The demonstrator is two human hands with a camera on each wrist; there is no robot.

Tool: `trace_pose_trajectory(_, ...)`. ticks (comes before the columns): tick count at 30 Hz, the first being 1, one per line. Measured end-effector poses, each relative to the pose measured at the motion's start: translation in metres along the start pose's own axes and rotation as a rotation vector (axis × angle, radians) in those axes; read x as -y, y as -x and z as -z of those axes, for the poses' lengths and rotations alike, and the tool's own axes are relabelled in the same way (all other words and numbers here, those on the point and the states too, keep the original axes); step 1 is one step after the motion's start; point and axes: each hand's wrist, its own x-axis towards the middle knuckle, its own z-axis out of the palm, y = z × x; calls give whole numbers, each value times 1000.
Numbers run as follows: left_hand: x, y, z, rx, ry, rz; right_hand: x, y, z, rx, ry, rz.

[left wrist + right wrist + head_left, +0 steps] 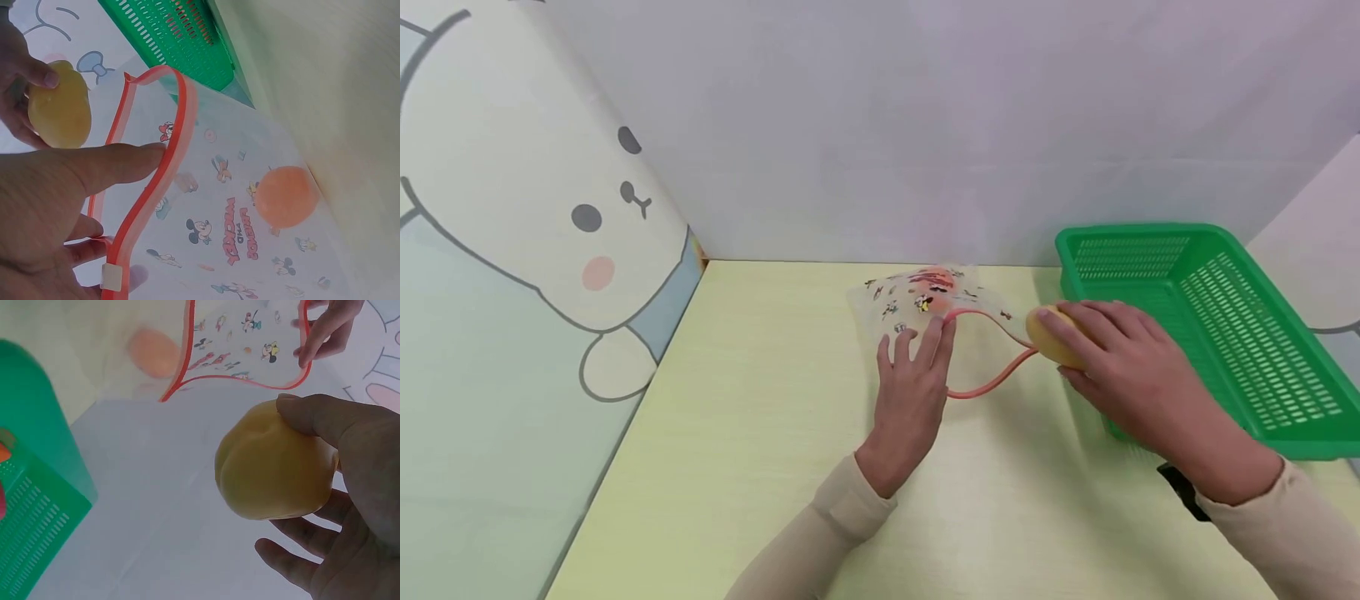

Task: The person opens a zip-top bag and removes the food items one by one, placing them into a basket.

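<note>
My left hand [912, 400] holds the mouth of a clear zip bag [206, 187] with cartoon mouse print. Its thumb touches one side of the red zip strip [178, 128]; the other fingers are at the opposite side, near a white slider [112, 277]. The mouth gapes wide. A round orange thing [286, 196] lies inside the bag, at the far end. My right hand [1138, 379] grips a lumpy yellow fruit [275, 465], smooth with a crease down one side. It is outside the bag, close to the right end of the mouth.
A green slotted basket [1225, 236] stands on the right of the pale yellow table [760, 400]. Orange and pink things show at the left edge of the right wrist view, by the basket. A pale wall sheet [880, 125] rises behind the table.
</note>
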Motion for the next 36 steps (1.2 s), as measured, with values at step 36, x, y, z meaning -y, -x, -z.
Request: trace_pose_trajectory(36,0,2,-1,-11,-18,0,-110,95,18,270,120,-312)
